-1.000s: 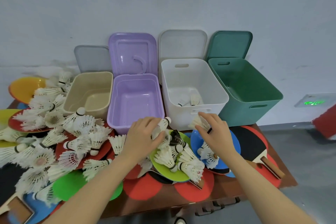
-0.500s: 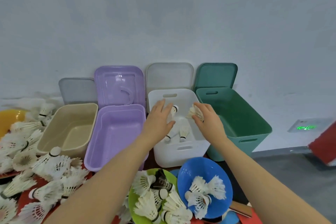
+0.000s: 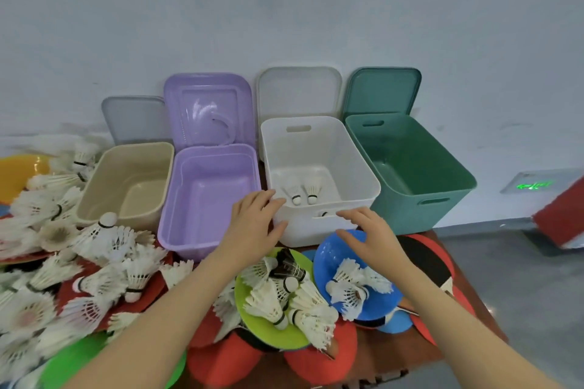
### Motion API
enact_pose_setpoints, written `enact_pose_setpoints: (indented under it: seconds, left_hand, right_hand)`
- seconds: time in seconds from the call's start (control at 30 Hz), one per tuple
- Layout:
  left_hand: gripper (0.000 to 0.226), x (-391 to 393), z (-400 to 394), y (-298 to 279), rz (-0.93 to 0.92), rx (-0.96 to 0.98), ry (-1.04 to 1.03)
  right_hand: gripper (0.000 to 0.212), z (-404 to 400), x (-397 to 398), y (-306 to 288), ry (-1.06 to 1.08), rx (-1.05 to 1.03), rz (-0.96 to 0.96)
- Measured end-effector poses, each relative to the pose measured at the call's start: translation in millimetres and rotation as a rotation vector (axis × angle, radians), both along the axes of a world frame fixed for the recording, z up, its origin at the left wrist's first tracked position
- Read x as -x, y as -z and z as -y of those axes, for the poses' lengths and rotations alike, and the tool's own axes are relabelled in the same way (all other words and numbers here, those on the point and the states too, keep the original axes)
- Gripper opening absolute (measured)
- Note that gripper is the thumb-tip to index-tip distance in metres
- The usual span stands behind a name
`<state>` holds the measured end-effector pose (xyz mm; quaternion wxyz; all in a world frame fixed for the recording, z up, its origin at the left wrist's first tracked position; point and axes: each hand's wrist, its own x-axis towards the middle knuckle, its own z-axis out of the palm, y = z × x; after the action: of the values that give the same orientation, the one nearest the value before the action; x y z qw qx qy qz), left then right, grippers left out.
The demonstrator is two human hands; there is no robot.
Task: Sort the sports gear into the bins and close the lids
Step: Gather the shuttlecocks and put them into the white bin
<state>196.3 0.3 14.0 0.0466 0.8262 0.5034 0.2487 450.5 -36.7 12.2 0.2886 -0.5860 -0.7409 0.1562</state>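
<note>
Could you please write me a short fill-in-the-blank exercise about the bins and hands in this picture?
1. The shuttlecocks already sorted lie in the ____ bin.
2. The bin farthest right is ____.
3. The purple bin holds ____ gear.
4. The left hand and right hand are both ____, holding nothing.

Missing words: white; green; no; open

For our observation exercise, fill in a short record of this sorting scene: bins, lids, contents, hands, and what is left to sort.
bins: beige bin, purple bin, white bin, green bin
lids: all four off, propped behind
contents: shuttlecocks in white bin only
left hand: open, empty
right hand: open, empty
unsorted: shuttlecocks on green disc and blue disc
</note>
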Motion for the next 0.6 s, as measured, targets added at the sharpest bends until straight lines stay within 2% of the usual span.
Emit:
enact_pose_setpoints:
  seconds: [0.2,0.4,0.5,0.6]
  left_hand:
    - [0.044,17,51,39,-0.026,0.043,0.059]
    - [0.05,6,91,55,0.02,0.06,0.173]
    - [0.075,-12,104,54,-0.159,0.251,0.304]
    - [0.079,-26,109,59,-0.326,0.307,0.365]
  right_hand:
    - [0.043,58,-7,32,0.042,0.214,0.137]
    - [0.028,91,1,58,0.298,0.186,0.18]
    - [0.019,94,8,63,0.356,0.205,0.19]
    - [0.015,94,13,61,0.426,0.151,0.177]
